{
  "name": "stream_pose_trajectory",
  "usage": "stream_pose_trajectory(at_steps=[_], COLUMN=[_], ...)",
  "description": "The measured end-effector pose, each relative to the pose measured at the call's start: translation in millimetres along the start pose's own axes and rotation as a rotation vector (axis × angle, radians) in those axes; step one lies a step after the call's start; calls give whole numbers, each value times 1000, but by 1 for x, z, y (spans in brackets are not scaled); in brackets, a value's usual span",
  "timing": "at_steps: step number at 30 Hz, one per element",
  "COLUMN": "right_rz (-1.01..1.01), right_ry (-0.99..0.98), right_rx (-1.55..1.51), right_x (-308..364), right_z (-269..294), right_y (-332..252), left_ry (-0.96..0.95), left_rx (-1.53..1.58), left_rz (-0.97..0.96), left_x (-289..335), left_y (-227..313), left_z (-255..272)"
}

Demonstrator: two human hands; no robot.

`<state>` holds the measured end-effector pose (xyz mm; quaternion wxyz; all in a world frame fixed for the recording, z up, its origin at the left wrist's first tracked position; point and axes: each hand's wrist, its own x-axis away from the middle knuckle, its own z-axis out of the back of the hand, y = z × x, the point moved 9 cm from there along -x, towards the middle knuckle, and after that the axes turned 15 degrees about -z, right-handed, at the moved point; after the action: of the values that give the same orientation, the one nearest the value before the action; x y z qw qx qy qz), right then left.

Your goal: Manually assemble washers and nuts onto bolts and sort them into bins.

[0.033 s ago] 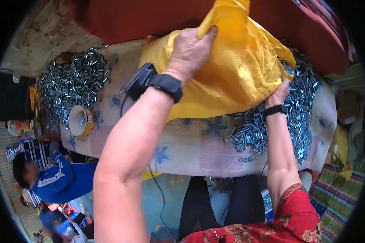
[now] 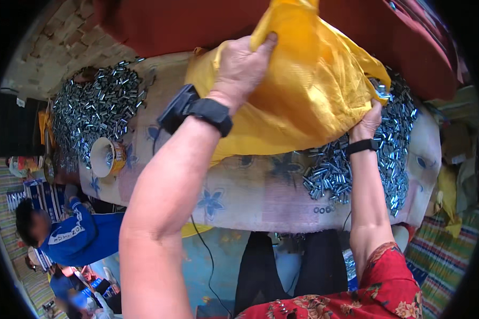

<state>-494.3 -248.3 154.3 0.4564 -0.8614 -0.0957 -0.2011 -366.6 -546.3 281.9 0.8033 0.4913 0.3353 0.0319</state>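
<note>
A large yellow woven sack [image 2: 303, 90] is held up over the table's far middle. My left hand [image 2: 244, 64] grips a gathered upper fold of it, the thumb pressed over the cloth. At the sack's right side, my right hand [image 2: 367, 121] is closed on the edge near its mouth. Short shiny metal tubes [image 2: 379, 87] show in that mouth. Below and around my right hand spreads a heap of such metal tubes [image 2: 394, 143]. The fingers of my right hand are partly hidden by the sack.
Another heap of metal tubes [image 2: 98, 106] covers the table's left end, beside a tipped yellow-and-white tub [image 2: 107, 158]. Several small rings [image 2: 324, 210] lie near the front edge of the cloth-covered table [image 2: 239, 204]. A black cable [image 2: 210, 260] hangs down. A person in blue [image 2: 85, 234] sits at lower left.
My left hand has shifted slightly left, drawing the top of the sack with it. My right hand stays almost in place, and the sack's mouth gapes slightly more.
</note>
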Motion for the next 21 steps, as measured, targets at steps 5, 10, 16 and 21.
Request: stream_pose_trajectory(at_steps=[5,10,16,21], right_rz=[291,433,719,898], right_ry=[-149,-414,-625,-561], right_rx=[173,171,617,832], right_x=[50,96,124,126], right_z=[-93,-200,-345,-390], right_y=[-27,-2,59,108], left_ry=[304,679,1211,970], left_rx=[308,448,450,-147], left_rz=[108,149,202,193], left_x=[22,83,139,136], left_y=[-5,-17,-4,-37], left_z=[98,163,199,183])
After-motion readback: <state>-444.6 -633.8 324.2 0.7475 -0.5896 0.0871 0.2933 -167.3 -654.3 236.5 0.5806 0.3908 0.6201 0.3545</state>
